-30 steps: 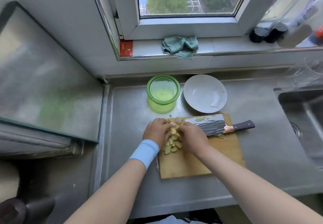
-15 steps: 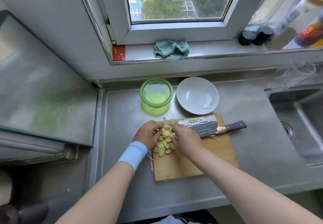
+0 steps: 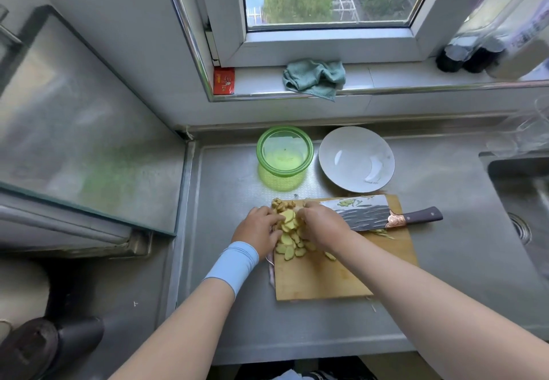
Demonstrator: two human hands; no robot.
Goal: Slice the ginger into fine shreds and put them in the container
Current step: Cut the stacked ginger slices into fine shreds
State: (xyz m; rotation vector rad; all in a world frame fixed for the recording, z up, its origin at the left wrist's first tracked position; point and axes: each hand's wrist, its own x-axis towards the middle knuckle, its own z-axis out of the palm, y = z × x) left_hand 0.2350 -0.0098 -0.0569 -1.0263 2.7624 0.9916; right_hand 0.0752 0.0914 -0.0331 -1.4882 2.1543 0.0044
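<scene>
A pile of pale yellow ginger slices lies on the left part of the wooden cutting board. My left hand, with a blue wristband, presses against the pile's left side, fingers curled on slices. On the pile's right side my right hand has its fingers curled onto the slices. A cleaver lies flat on the board's far edge, handle pointing right, held by neither hand. The green transparent container stands just beyond the board, with nothing visible inside.
A white bowl sits right of the container. The sink is at the far right. A green cloth and dark bottles rest on the windowsill. A glass-topped stove surface lies to the left.
Both hands stay at the ginger pile, gathering the slices between them. The slices have spread slightly toward me. The camera view has shifted a little.
</scene>
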